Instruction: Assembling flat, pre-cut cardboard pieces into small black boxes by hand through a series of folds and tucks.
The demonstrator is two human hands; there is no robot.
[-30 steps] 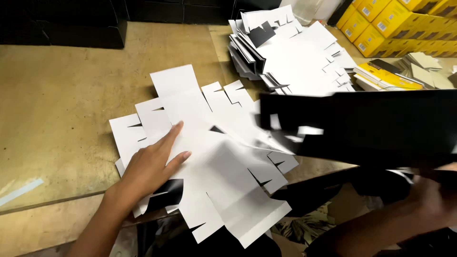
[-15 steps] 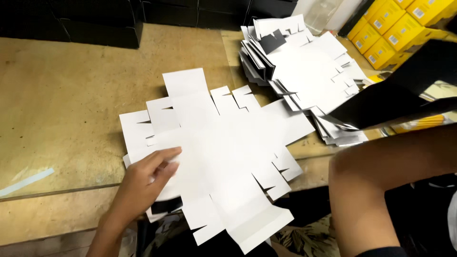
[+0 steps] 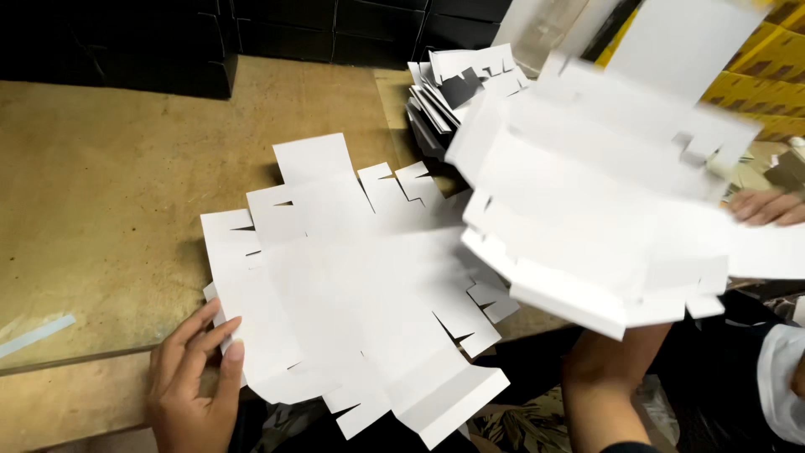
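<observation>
A flat white die-cut cardboard blank [image 3: 352, 277] lies spread on the brown table [image 3: 109, 193], its near flaps hanging over the front edge. My left hand [image 3: 189, 382] rests with spread fingers on that blank's near left corner. A second white blank [image 3: 587, 201] hangs tilted in the air over the right side of the table. My right hand [image 3: 767, 205] grips its far right edge, with only the fingers showing. My right forearm [image 3: 612, 377] runs underneath it.
A stack of more white blanks [image 3: 453, 84] sits at the back of the table, partly hidden by the held blank. Yellow boxes [image 3: 771, 84] stand at the far right and black boxes [image 3: 168, 42] line the back. A pale strip [image 3: 33, 334] lies near the left front edge.
My right arm swung a black folded box away to the right and now holds a white blank over the table. My left hand slid to the flat blank's near left corner.
</observation>
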